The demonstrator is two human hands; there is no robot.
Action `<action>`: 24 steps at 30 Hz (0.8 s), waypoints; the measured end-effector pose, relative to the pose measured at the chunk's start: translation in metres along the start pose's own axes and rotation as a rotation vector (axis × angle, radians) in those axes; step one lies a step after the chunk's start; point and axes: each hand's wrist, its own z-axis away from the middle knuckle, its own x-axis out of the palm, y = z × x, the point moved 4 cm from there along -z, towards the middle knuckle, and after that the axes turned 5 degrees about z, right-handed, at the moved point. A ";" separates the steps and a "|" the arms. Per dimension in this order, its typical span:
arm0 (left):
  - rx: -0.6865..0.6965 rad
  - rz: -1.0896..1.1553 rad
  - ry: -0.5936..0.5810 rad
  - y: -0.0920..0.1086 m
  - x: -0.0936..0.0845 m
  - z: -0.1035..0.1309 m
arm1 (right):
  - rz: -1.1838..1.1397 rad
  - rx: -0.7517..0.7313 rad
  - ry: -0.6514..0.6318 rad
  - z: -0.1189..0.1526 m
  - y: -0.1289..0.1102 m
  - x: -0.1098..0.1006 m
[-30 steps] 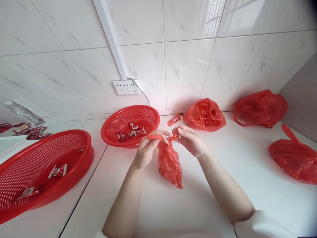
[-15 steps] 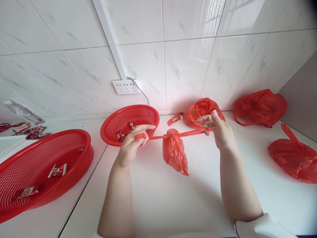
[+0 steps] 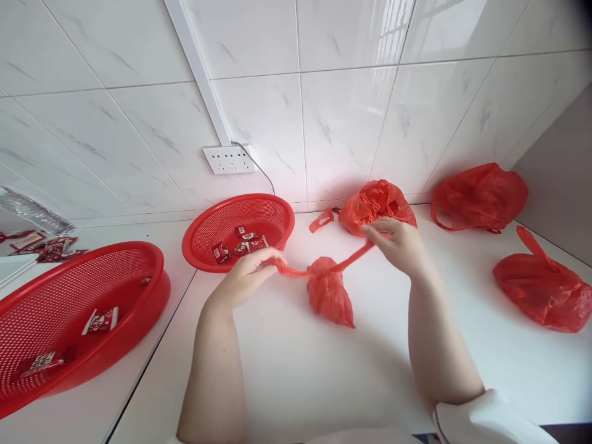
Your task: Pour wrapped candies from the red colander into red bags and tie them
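Observation:
A small red plastic bag [image 3: 331, 296], bunched at its neck, rests at the middle of the white table [image 3: 296, 364]. Its two twisted handles stretch out to either side. My left hand [image 3: 247, 274] is closed on the left handle, in front of the smaller basket. The right handle runs up to my right hand [image 3: 393, 245], which pinches its end between thumb and fingers. Behind that hand sits another red plastic bag [image 3: 379, 200] with its top gathered loosely. What lies inside the small bag is hidden.
A red mesh basket [image 3: 238, 206] and a larger one [image 3: 160, 277] at left hold small wrapped packets. Two more red bags, one by the wall [image 3: 481, 194] and one nearer [image 3: 546, 293], lie at right. A power outlet [image 3: 230, 160] is on the tiled wall.
The small bag's handles have gone from nearly straight and taut to sagging toward the neck. Both hands still hold them, and the bag now sits lower against the table.

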 end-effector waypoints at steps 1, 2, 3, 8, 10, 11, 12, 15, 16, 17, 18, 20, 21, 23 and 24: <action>0.005 0.017 0.030 0.001 0.000 0.000 | 0.042 -0.057 -0.054 0.002 -0.005 0.007; 0.019 0.038 0.071 0.002 -0.001 0.000 | 0.078 -0.109 -0.122 0.005 -0.009 0.017; 0.035 0.053 0.111 0.004 -0.002 0.000 | 0.109 -0.150 -0.202 0.009 -0.013 0.030; 0.020 -0.002 0.165 0.008 -0.004 0.003 | 0.210 -0.270 -0.540 0.036 -0.026 0.112; 0.007 -0.049 0.164 0.008 -0.004 0.002 | 0.237 -0.329 -0.556 0.045 -0.027 0.135; 0.003 -0.072 0.164 0.008 -0.004 0.002 | 0.245 -0.348 -0.557 0.048 -0.026 0.142; -0.002 -0.093 0.161 0.008 -0.004 0.001 | 0.252 -0.360 -0.559 0.051 -0.024 0.145; -0.008 -0.122 0.137 0.008 -0.001 -0.001 | 0.269 -0.349 -0.561 0.057 -0.013 0.127; -0.008 -0.120 0.131 0.008 -0.001 -0.001 | 0.276 -0.335 -0.551 0.058 -0.008 0.112; -0.009 -0.115 0.130 0.009 -0.001 -0.001 | 0.284 -0.316 -0.531 0.060 -0.003 0.094; -0.012 -0.110 0.133 0.009 -0.001 -0.001 | 0.293 -0.285 -0.501 0.062 0.004 0.073; -0.020 -0.104 0.145 0.010 -0.002 0.000 | 0.321 -0.202 -0.426 0.070 0.019 0.026; -0.024 -0.102 0.154 0.011 -0.002 0.000 | 0.355 -0.108 -0.381 0.076 0.030 0.001; -0.021 -0.098 0.172 0.011 -0.004 0.000 | 0.394 0.069 -0.330 0.092 0.055 -0.047; -0.012 -0.097 0.178 0.011 -0.004 0.000 | 0.422 0.166 -0.319 0.103 0.071 -0.071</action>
